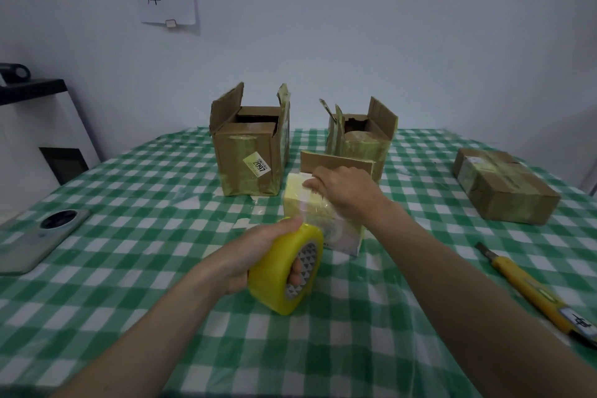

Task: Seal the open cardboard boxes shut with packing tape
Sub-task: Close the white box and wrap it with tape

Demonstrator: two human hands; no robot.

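The left hand [258,252] grips the tape roll [286,271], fingers thru its core, while the right hand [345,191] presses the strip on the small box [323,220] at table centre; 2 boxes [248,152] behind are open, not sealed yet.

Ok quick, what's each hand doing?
Left hand: closed, holding the tape roll.
Right hand: fingers pressing tape onto the small box.
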